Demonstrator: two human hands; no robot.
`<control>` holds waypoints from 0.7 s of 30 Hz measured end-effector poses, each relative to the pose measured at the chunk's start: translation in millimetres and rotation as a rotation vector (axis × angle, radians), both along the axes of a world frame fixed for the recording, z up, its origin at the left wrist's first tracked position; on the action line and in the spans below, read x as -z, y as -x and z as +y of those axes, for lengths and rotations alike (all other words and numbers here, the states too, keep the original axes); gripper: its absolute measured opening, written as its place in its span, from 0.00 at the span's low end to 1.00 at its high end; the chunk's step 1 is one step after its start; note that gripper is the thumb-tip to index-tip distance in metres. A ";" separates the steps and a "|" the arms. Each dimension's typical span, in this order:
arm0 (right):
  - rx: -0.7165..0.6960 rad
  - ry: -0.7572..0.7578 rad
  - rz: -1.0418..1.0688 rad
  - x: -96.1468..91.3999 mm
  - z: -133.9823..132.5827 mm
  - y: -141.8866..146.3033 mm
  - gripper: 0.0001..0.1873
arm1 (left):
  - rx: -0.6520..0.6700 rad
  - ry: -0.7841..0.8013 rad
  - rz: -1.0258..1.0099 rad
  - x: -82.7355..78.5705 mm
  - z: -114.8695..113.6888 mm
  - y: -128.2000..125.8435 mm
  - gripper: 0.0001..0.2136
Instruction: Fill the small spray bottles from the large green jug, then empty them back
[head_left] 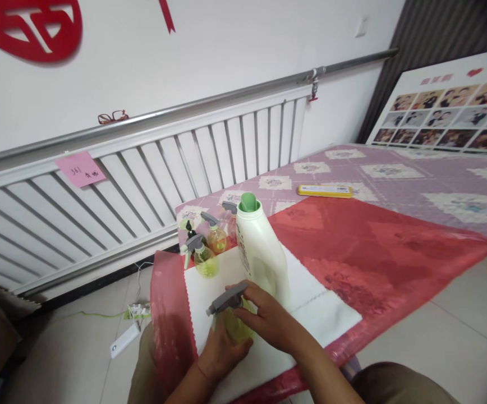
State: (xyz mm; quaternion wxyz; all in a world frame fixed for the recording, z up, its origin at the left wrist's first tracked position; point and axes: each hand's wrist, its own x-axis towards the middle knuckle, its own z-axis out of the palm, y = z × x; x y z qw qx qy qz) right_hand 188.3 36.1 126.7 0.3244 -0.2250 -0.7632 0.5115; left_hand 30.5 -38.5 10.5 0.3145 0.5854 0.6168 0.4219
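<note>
A clear spray bottle with yellow-green contents (239, 328) and a grey trigger head stands close to me over a white cloth (311, 289). My left hand (220, 348) is wrapped around its lower body. My right hand (266, 314) grips the grey head and neck from the right, fingers closed on it. Just behind stands a large white jug (264, 252), upright, with a green spout (249, 203) at its open top. To the left is another yellow-green spray bottle (205, 264). Farther back are an orange-yellow spray bottle (217, 241) and a dark pump bottle (190, 229).
A red translucent sheet (336, 224) lies beneath the cloth, over a purple patterned tablecloth (395, 174). Behind it is a yellow-edged flat case (325, 191). A white radiator (210, 151) runs along the wall. On the floor lies a white power bank-like block (124, 340) with cables.
</note>
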 end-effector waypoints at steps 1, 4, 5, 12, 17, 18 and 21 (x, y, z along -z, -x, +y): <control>-0.008 -0.017 -0.005 1.2 0.6 -0.6 0.13 | -0.016 0.007 0.011 1.5 -0.3 0.3 0.30; -0.024 -0.017 -0.020 1.7 1.4 -1.0 0.10 | -0.023 0.016 0.019 1.5 -0.1 0.5 0.29; -0.014 0.003 -0.017 1.3 1.0 -0.3 0.10 | -0.006 0.009 0.013 0.1 0.4 0.4 0.30; 0.222 0.126 -0.003 7.0 -8.9 14.8 0.13 | 0.071 -0.126 -0.086 -15.0 4.5 -5.2 0.38; 0.401 0.211 0.031 15.0 -20.7 30.3 0.12 | 0.069 -0.145 -0.091 -24.4 3.4 -9.4 0.34; 0.444 0.219 0.046 15.9 -23.0 33.4 0.13 | 0.071 -0.144 -0.087 -27.6 3.1 -10.2 0.32; 0.528 0.246 0.085 18.3 -28.7 40.6 0.14 | 0.096 -0.129 -0.093 -39.8 2.7 -13.1 0.26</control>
